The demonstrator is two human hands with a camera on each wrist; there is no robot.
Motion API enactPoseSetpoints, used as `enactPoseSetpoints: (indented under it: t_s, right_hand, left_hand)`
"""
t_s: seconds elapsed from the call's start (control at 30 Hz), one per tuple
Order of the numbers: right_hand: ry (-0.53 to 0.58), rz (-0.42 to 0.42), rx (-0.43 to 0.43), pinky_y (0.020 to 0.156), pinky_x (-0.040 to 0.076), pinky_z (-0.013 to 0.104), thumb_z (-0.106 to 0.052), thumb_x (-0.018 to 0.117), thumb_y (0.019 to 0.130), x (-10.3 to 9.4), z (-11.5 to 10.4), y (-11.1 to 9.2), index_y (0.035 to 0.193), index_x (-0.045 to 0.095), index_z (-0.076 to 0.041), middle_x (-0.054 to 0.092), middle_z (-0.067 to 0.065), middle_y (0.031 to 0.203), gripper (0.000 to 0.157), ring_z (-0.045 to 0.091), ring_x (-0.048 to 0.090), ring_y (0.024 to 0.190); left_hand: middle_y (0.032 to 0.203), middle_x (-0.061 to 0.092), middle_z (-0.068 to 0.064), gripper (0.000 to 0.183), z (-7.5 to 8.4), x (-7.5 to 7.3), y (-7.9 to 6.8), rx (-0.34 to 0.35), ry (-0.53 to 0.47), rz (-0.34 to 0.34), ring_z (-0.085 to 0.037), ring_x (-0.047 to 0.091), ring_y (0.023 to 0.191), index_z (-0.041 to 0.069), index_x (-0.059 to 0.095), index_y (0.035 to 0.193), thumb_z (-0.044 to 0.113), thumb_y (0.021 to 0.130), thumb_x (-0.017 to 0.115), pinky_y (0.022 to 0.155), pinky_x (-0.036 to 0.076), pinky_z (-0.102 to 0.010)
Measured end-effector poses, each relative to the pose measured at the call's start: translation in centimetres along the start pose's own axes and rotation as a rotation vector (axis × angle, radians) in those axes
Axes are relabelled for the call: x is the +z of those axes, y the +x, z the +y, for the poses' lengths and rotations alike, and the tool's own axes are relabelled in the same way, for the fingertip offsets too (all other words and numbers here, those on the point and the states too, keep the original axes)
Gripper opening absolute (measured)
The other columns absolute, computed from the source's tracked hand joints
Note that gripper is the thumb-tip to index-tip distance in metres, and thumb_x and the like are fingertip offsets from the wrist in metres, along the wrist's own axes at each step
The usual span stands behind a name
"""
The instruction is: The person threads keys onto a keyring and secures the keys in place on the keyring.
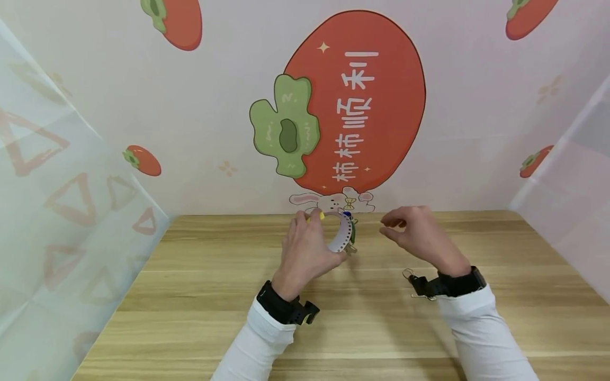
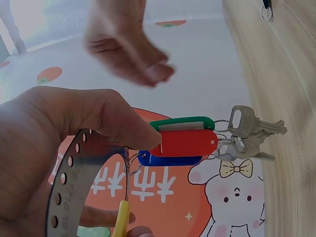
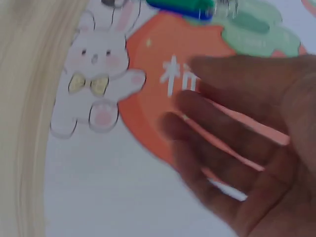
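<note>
My left hand (image 1: 302, 254) holds a pale, curved strip (image 1: 342, 237) with a row of punched holes and printed numbers, bent into a loop. The thumb lies along its near edge. A yellow piece (image 2: 121, 219) shows by the fingers in the left wrist view. Red (image 2: 186, 143), green (image 2: 173, 121) and blue (image 2: 175, 160) key tags hang by small rings at the strip, beside the thumb tip. Metal keys (image 2: 244, 123) dangle from the tags. To the right, my right hand (image 1: 421, 235) hovers apart from the strip, fingers loosely bent with nothing between them.
A small metal ring (image 1: 408, 273) and a thin metal piece (image 1: 421, 296) lie on the wooden table (image 1: 371, 333), partly behind the right wrist's black camera band (image 1: 457, 283). A printed backdrop (image 1: 467, 159) rises behind the table's far edge.
</note>
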State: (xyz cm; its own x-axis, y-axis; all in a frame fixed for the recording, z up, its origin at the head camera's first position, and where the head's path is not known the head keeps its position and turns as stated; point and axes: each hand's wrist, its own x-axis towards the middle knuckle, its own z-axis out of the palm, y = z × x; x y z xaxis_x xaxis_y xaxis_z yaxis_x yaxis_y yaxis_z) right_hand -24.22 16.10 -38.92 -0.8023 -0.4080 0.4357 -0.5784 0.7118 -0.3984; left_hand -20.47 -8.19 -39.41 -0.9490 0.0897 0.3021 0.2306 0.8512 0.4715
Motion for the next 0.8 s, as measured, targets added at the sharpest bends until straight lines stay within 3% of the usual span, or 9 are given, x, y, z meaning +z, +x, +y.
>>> enactPoseSetpoints:
  t_s: [0.13,0.27,0.5,0.8]
  right_hand:
    - [-0.005,-0.214,0.133,0.070,0.055,0.039,-0.008,0.079,0.085,-1.2,1.4,-0.5,0.095,0.078,-0.002,0.073,0.004,0.087,0.011,0.018,0.066,0.076]
    - [-0.024,-0.368,0.202,0.070,0.055,0.039,-0.009,0.082,0.083,-1.4,2.7,-0.9,0.094,0.077,-0.001,0.072,0.002,0.085,0.015,0.016,0.066,0.075]
    - [-0.044,-0.489,0.252,0.069,0.054,0.038,-0.011,0.085,0.078,-0.2,4.6,-1.1,0.095,0.076,0.000,0.069,0.001,0.083,0.022,0.017,0.064,0.076]
    - [0.001,-0.569,0.316,0.065,0.053,0.037,-0.009,0.086,0.073,0.6,5.4,-1.4,0.091,0.076,-0.001,0.069,0.004,0.082,0.022,0.018,0.064,0.074]
  left_hand:
    - [0.114,0.056,-0.020,0.099,0.0,-0.1,0.1,-0.003,0.007,0.005,-0.031,0.054,0.094,-0.003,0.053,0.140,0.045,0.063,0.093,0.067,0.053,-0.045]
    - [0.109,0.056,-0.018,0.099,0.0,-0.1,0.1,-0.004,0.005,0.010,-0.030,0.053,0.091,-0.003,0.053,0.139,0.047,0.063,0.092,0.066,0.052,-0.044]
    - [0.108,0.054,-0.017,0.096,-0.1,-0.1,0.1,-0.014,0.000,0.004,-0.029,0.052,0.090,-0.003,0.054,0.138,0.044,0.064,0.092,0.065,0.050,-0.043]
    - [0.107,0.054,-0.018,0.098,-0.2,-0.3,0.2,-0.011,-0.012,0.004,-0.029,0.051,0.089,-0.004,0.053,0.139,0.042,0.063,0.093,0.065,0.049,-0.042]
